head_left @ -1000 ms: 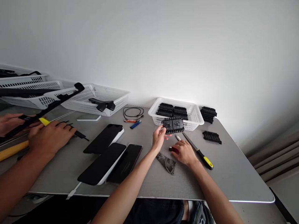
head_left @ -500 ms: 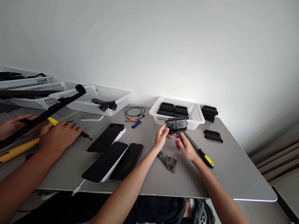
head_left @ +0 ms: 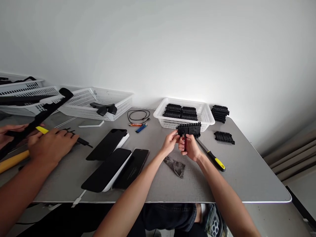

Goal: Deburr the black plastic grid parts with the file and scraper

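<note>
My left hand [head_left: 170, 142] grips the left end of a black ridged plastic piece [head_left: 189, 130], holding it up in front of the white basket. My right hand [head_left: 194, 147] is closed round a small red lighter [head_left: 185, 144], its metal top close to the piece's lower edge. I cannot make out any flame. Under the hands lies a crumpled grey cloth [head_left: 175, 167]. Beside my right hand rests a file-like tool [head_left: 215, 161] with a black and yellow handle.
The white basket [head_left: 161, 122] contains several similar black pieces; more are stacked [head_left: 220, 113] and one lies alone [head_left: 224, 137] at right. Phones [head_left: 107, 169], a cable [head_left: 138, 115] and lighters [head_left: 141, 128] lie leftward. At far left a co-worker's hands [head_left: 53, 144] handle a long black part [head_left: 41, 117].
My right hand has moved up and left with the red lighter, bringing it closer to the piece. The piece has tilted slightly. The view has shifted a little.
</note>
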